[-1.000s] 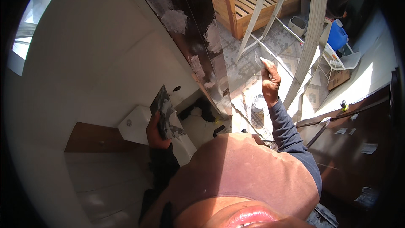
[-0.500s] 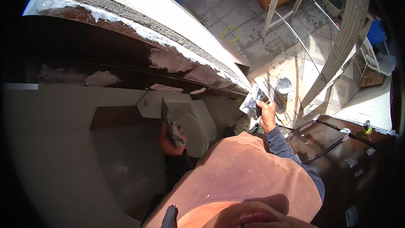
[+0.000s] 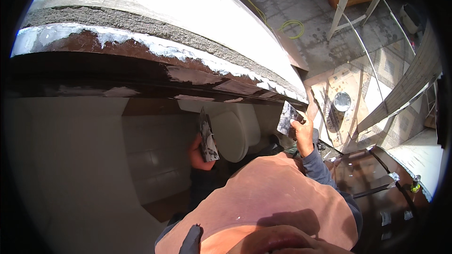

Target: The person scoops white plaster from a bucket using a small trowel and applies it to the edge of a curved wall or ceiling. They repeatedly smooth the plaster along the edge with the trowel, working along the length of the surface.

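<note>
My left hand [image 3: 195,151], in the shade, is closed around a broad putty knife [image 3: 207,136], its blade smeared with pale filler. Out in the sunlight, my right hand [image 3: 305,137] grips a second putty knife [image 3: 285,118], whose flat blade is spotted with dark and whitish residue. Both blades are below a dark brown door frame [image 3: 89,77] and look apart from it. Pinkish filler patches [image 3: 190,74] lie along that frame, and white paste [image 3: 150,42] runs along its outer edge.
A toilet [image 3: 230,134] is behind the frame. An open tin [image 3: 342,101] rests on cardboard [image 3: 339,134] at right, beside a ladder [image 3: 405,82]. A brown door [image 3: 360,178] with a handle [image 3: 416,182] is at lower right. A yellow-green hose [image 3: 294,29] lies on the paving.
The view has shifted, moving the tin, ladder and hose rightward. My right hand's putty knife has turned and now sits nearer the frame's edge. Both hands keep their grip.
</note>
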Available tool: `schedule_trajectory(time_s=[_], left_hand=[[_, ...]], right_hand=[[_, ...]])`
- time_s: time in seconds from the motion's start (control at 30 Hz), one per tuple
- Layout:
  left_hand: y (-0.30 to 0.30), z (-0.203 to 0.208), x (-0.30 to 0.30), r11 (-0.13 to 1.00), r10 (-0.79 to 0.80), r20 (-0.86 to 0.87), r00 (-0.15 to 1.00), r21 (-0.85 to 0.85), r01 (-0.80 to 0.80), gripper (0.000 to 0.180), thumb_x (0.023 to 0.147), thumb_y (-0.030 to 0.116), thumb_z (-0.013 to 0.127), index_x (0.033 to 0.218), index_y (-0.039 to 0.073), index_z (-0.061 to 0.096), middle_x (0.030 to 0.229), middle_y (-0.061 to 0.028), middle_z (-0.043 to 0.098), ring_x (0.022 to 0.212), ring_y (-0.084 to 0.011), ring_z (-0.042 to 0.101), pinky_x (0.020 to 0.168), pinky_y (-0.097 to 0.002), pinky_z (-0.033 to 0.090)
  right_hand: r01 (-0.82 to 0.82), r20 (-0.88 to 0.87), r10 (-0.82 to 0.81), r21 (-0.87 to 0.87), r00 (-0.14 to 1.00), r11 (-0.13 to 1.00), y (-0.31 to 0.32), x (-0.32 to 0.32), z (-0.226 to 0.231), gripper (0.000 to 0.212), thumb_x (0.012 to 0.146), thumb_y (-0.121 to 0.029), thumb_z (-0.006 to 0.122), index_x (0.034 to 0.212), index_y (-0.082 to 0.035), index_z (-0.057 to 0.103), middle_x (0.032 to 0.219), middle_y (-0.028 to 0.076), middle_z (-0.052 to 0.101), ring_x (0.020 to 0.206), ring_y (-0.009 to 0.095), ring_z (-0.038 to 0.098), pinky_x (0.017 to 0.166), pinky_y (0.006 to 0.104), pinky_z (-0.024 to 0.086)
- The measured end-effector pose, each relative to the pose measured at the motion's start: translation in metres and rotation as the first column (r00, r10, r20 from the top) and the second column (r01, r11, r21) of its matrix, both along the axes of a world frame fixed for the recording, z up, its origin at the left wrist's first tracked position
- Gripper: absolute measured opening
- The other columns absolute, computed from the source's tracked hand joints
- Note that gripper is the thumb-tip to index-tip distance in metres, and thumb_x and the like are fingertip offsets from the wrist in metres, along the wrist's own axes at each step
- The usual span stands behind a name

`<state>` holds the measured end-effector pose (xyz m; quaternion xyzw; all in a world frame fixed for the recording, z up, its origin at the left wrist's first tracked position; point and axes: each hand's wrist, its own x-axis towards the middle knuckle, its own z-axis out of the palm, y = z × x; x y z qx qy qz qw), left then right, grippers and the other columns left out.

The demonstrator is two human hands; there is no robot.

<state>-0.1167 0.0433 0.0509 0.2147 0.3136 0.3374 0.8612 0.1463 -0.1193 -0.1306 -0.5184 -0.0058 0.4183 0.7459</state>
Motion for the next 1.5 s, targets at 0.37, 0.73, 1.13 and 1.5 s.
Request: schedule_trajectory(time_s=[0.37, 0.73, 1.13, 1.5], left_hand=[[-0.002, 0.009, -0.003, 0.996, -0.005, -0.383, 0.924, -0.086, -0.030, 0.027, 0.101, 0.021, 0.056, 0.117, 0.000, 0.063, 0.096, -0.0153, 0.071, 0.085, -0.0253, 0.068, 0.068, -0.0399, 0.058], [-0.012, 0.019, 0.066, 0.922, -0.380, -0.490, 0.784, -0.137, 0.361, 0.030, 0.095, 0.017, 0.064, 0.118, -0.003, 0.066, 0.105, -0.0117, 0.073, 0.087, -0.0195, 0.073, 0.080, -0.0330, 0.058], [-0.022, -0.019, 0.091, 0.869, -0.492, -0.380, 0.784, -0.157, 0.469, 0.035, 0.096, 0.014, 0.062, 0.125, -0.005, 0.059, 0.115, -0.0125, 0.069, 0.098, -0.0200, 0.071, 0.090, -0.0351, 0.056], [0.012, -0.037, 0.030, 0.894, -0.447, -0.385, 0.807, -0.177, 0.411, 0.028, 0.096, 0.015, 0.064, 0.119, -0.002, 0.065, 0.112, -0.0106, 0.073, 0.098, -0.0201, 0.073, 0.087, -0.0360, 0.059]], right_hand=[[0.018, -0.139, -0.017, 0.006, 0.990, 1.000, -0.020, 0.009, -0.002, 0.037, 0.079, 0.005, 0.057, 0.114, 0.003, 0.069, 0.094, 0.003, 0.070, 0.081, 0.011, 0.064, 0.076, 0.0252, 0.051], [-0.500, 0.862, 0.226, 0.037, 0.454, 0.865, -0.033, 0.048, 0.093, 0.041, 0.072, 0.011, 0.065, 0.105, -0.009, 0.079, 0.100, 0.007, 0.074, 0.095, 0.024, 0.065, 0.087, 0.0370, 0.047], [-0.581, 0.965, 0.232, -0.261, -0.125, 0.771, -0.028, 0.049, 0.148, 0.039, 0.070, -0.005, 0.072, 0.105, -0.020, 0.081, 0.099, -0.004, 0.072, 0.088, 0.019, 0.056, 0.079, 0.0370, 0.035], [-0.468, 0.722, 0.142, 0.274, 0.677, 0.840, -0.022, 0.082, 0.175, 0.038, 0.081, 0.012, 0.064, 0.115, -0.003, 0.073, 0.108, 0.014, 0.074, 0.099, 0.026, 0.068, 0.091, 0.0352, 0.051]])
